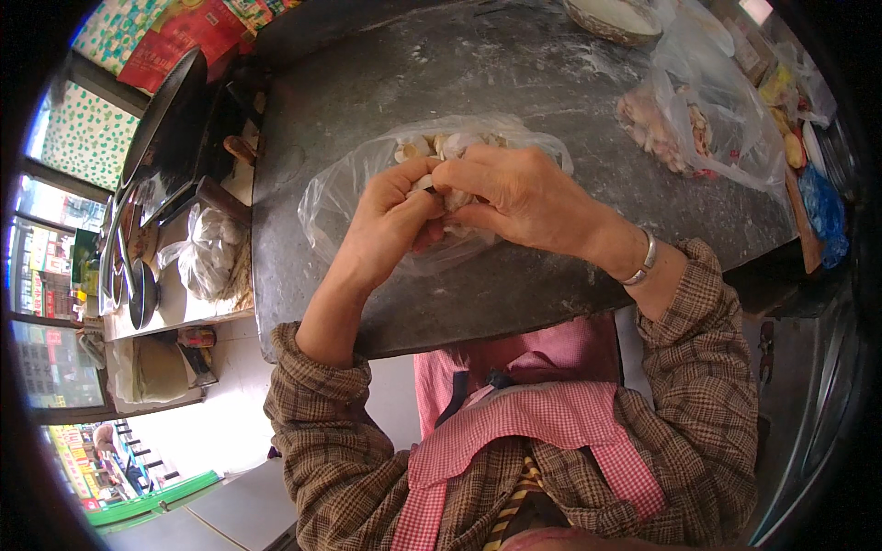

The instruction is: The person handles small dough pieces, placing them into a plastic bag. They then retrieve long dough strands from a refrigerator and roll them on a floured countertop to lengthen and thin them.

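Note:
Both my hands meet over a clear plastic bag (pixel 331 186) that lies spread on a dark worktop (pixel 441 76). Pale garlic (pixel 413 149) shows in the bag's mouth, just beyond my fingers. Between the thumb and fingers of my left hand (pixel 394 215) is a whitish piece of garlic (pixel 422 184), partly covered by the fingers. My right hand (pixel 527 196) touches that piece with thumb and forefinger pinched together. A small dark spot shows where the fingertips meet; I cannot tell what it is. More pale garlic lies under my right palm, partly hidden.
At the far right, a translucent bag (pixel 723 131) lies by a heap of pinkish pieces (pixel 651 127). A basin (pixel 613 19) holds something white. A wok (pixel 165 117) and a knotted plastic bag (pixel 210 255) stand left. A blue plastic bag (pixel 823 217) sits at the right edge.

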Demonstrator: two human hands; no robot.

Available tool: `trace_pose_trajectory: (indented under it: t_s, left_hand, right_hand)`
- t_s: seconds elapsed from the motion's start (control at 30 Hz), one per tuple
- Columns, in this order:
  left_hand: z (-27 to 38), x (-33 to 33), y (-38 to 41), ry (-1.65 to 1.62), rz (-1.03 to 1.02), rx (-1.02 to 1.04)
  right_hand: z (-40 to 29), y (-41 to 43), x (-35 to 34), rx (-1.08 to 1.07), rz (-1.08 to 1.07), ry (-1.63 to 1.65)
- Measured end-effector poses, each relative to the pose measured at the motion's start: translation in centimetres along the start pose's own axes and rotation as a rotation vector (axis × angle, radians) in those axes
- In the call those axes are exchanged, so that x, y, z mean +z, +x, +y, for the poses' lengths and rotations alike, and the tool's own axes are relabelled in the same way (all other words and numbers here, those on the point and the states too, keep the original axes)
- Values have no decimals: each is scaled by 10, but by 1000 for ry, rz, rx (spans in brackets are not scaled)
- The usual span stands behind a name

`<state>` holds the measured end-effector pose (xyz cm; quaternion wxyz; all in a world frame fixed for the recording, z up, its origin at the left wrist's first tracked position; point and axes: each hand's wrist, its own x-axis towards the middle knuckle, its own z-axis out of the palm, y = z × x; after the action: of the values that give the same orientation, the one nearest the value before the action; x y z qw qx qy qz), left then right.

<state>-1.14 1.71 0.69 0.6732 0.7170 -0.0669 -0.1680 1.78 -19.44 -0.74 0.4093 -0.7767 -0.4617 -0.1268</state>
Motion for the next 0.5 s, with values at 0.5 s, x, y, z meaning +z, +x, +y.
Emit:
trace_pose_trajectory:
  t_s: [0.5]
  left_hand:
    - [1,3,-3,106,28,42]
  right_hand:
    - [-2,1,0,28,33,110]
